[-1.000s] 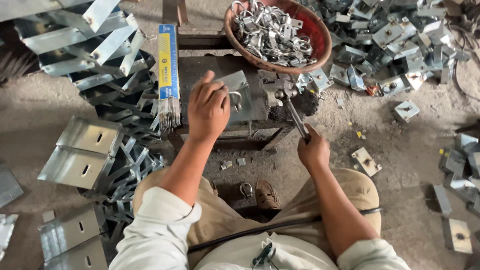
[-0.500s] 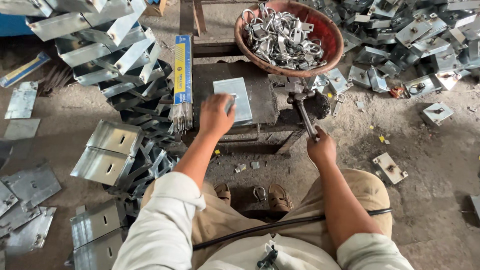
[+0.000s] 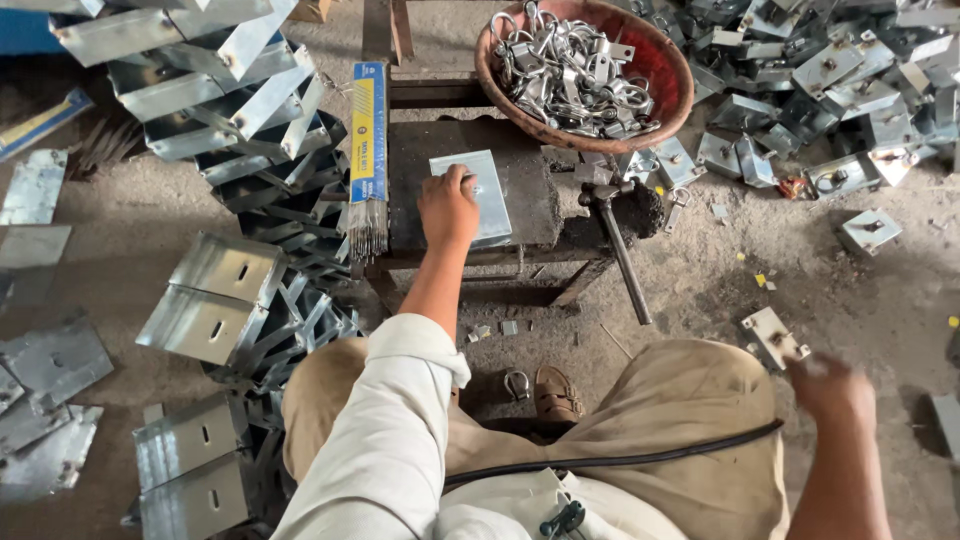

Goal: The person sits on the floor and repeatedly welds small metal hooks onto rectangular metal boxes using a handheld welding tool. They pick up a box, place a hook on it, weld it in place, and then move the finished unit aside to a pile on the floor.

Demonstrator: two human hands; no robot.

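My left hand (image 3: 447,206) rests on a flat galvanised plate (image 3: 487,195) that lies on a dark metal work block (image 3: 530,190). A hammer (image 3: 615,235) leans free against the block's right side, its handle slanting down toward me. My right hand (image 3: 828,385) is blurred, low at the right by my knee, just below a small bracket (image 3: 773,335) on the floor. Whether it holds anything is unclear.
A reddish bowl (image 3: 665,75) holds several silvery rings and clips behind the block. A bundle of welding rods (image 3: 368,160) lies left of it. Folded sheet-metal brackets (image 3: 215,100) are stacked at left, more (image 3: 830,70) scattered at right. My sandalled foot (image 3: 555,392) is under the block.
My right hand let go of the hammer and swung down to the right, toward the floor by my knee. My left hand stayed on the plate. The camera view shifted.
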